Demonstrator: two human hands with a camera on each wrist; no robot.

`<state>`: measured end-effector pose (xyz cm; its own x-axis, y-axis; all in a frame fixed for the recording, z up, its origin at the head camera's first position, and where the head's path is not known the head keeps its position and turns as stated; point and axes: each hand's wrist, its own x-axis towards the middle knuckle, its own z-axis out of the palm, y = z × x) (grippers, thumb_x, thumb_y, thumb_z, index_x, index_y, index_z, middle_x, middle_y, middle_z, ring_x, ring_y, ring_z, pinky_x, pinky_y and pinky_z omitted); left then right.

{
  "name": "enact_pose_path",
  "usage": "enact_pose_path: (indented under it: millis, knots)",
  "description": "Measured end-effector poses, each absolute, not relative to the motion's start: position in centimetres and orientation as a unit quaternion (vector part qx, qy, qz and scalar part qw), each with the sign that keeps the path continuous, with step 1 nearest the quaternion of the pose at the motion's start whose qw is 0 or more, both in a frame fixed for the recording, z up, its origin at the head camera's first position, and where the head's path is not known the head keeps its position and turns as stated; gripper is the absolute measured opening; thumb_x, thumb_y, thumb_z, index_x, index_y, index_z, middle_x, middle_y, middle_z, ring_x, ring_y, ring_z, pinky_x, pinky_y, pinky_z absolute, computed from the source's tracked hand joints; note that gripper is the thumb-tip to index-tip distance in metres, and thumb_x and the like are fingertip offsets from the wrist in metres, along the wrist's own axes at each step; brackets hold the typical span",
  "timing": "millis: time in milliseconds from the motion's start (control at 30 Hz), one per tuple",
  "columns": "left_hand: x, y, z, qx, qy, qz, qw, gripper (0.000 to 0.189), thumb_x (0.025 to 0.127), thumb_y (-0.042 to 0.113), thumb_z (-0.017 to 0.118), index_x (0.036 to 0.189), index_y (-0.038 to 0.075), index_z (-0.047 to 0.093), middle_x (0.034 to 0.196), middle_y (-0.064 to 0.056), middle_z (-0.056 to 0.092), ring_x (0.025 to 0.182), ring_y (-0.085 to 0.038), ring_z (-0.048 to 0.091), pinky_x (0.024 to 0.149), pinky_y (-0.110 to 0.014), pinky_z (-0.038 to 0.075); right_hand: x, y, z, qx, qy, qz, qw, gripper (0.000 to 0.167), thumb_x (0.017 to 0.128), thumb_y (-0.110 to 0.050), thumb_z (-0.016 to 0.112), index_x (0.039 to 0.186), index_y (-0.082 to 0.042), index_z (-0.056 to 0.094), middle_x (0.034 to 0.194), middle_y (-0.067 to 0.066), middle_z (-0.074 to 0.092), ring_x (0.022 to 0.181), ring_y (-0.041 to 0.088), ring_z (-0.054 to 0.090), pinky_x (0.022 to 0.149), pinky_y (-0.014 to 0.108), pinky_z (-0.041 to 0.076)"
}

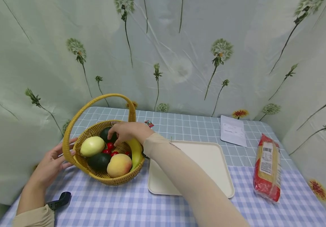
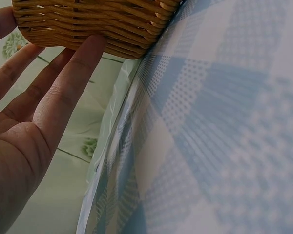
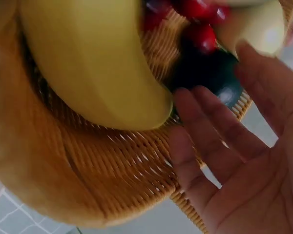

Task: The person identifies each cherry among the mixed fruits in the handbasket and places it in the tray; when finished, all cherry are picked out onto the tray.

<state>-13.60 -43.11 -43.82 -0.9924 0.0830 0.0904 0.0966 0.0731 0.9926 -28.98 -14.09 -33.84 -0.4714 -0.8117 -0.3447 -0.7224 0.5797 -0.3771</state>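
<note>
A wicker basket [image 1: 110, 180] with a tall arched handle stands on the left of the table. Inside lie a yellow-green oval fruit [image 1: 92, 146], a peach [image 1: 119, 165], a banana [image 1: 136, 154], several small red fruits [image 1: 110, 146] and two dark green fruits, one at the front [image 1: 98, 161] and one at the back [image 3: 207, 73]. My left hand [image 1: 50, 162] touches the basket's left side with spread, fairly straight fingers. Over the basket's back, my right hand [image 1: 127, 130] reaches in with thumb and fingers apart beside the rear dark green fruit; whether they touch it is unclear.
Right of the basket lies a cream tray [image 1: 191, 154], partly covered by my right forearm. A red and yellow packet [image 1: 267, 168] and a white card [image 1: 233, 130] lie farther right. Behind the basket sits a small colourful wrapper [image 1: 149, 123]. A patterned curtain [image 1: 180, 56] hangs around the table.
</note>
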Motion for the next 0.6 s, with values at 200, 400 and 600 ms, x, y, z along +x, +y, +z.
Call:
enact_pose_path:
  millis: [200, 400, 600]
  knots:
    - [-13.5, -43.2, -43.5, -0.062, -0.736, -0.674, 0.006, 0.054, 0.11, 0.0, 0.053, 0.162, 0.015, 0.049, 0.139, 0.022, 0.06, 0.114, 0.004, 0.069, 0.082, -0.022, 0.063, -28.8, -14.9, -33.4, -0.432, 0.86, -0.066, 0.265, 0.041, 0.105, -0.034, 0.072, 0.145, -0.033, 0.065, 0.141, -0.009, 0.056, 0.114, 0.009, 0.055, 0.096, 0.024, 0.049]
    - [-13.6, -43.0, -43.3, -0.059, -0.742, -0.668, 0.004, 0.055, 0.111, 0.001, 0.054, 0.163, 0.014, 0.047, 0.139, 0.023, 0.06, 0.115, 0.005, 0.069, 0.083, -0.022, 0.063, -28.5, -15.7, -33.8, -0.435, 0.859, -0.048, 0.266, 0.044, 0.104, -0.035, 0.073, 0.147, -0.037, 0.065, 0.152, -0.011, 0.055, 0.137, 0.007, 0.051, 0.112, 0.024, 0.045]
    - [-13.4, -43.0, -43.4, -0.056, -0.74, -0.67, 0.006, 0.056, 0.11, 0.002, 0.054, 0.164, 0.014, 0.046, 0.137, 0.024, 0.061, 0.114, 0.005, 0.069, 0.083, -0.022, 0.063, -28.1, -16.4, -33.7, -0.41, 0.868, -0.024, 0.277, 0.05, 0.103, -0.031, 0.074, 0.151, -0.042, 0.061, 0.162, -0.016, 0.05, 0.15, 0.003, 0.042, 0.12, 0.025, 0.041]
